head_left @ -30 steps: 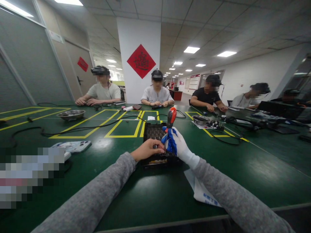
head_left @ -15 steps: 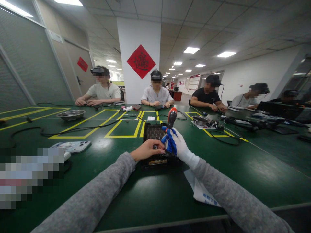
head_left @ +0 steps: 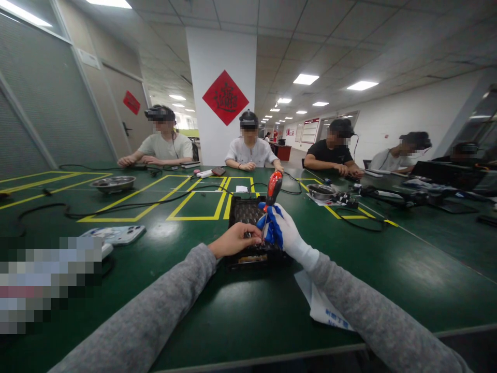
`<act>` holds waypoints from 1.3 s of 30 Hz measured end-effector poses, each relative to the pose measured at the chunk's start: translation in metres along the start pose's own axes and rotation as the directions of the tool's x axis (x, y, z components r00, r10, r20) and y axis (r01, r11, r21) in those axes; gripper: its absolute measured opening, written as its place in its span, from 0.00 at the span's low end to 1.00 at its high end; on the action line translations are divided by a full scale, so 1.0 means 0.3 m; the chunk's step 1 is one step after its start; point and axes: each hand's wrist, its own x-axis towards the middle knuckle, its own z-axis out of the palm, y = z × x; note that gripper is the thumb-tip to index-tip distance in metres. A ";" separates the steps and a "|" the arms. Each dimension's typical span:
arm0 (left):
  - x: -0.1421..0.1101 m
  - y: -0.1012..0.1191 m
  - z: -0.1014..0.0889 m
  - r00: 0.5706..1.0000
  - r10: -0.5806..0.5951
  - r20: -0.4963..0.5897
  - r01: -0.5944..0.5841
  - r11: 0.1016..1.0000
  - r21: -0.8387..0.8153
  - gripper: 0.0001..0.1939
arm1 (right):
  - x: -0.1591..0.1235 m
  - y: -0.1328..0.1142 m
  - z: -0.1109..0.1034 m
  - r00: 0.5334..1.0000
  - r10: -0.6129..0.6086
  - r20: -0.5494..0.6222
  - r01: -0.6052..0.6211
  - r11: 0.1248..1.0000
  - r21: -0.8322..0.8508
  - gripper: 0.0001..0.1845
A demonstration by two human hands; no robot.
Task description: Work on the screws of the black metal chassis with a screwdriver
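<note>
My right hand, in a white glove with blue fingers, is closed around a screwdriver with a red and black handle. The handle points up and leans slightly right; the shaft runs down between my hands. My bare left hand has thumb and fingers pinched together at the lower end of the shaft. What that pinch holds, if anything, is too small to make out. Beneath both hands lies a black tray-like case with a textured inside and a brownish strip along its near side.
A phone lies on the green table at left, and a white plastic bag near my right forearm. Metal bowls stand further back. Black cables cross the table. Several people sit along the far side.
My hands and the screwdriver stay almost in place; its handle is turned to show more red. The person opposite has moved a hand outward over the table.
</note>
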 end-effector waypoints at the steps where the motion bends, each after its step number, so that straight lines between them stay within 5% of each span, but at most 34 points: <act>1: 0.001 0.001 0.002 1.000 -0.006 -0.008 0.006 1.000 -0.010 0.13 | -0.001 -0.002 0.002 1.000 -0.002 -0.004 0.002 1.000 -0.001 0.19; 25: 0.000 -0.012 0.028 0.998 0.010 -0.059 -0.016 0.995 -0.100 0.13 | -0.009 -0.017 0.010 0.999 -0.028 -0.024 0.028 0.999 0.023 0.16; 39: -0.003 0.000 0.018 1.000 -0.004 0.009 0.004 0.999 -0.035 0.13 | -0.007 -0.012 0.001 1.000 0.001 0.012 -0.001 1.000 0.021 0.21</act>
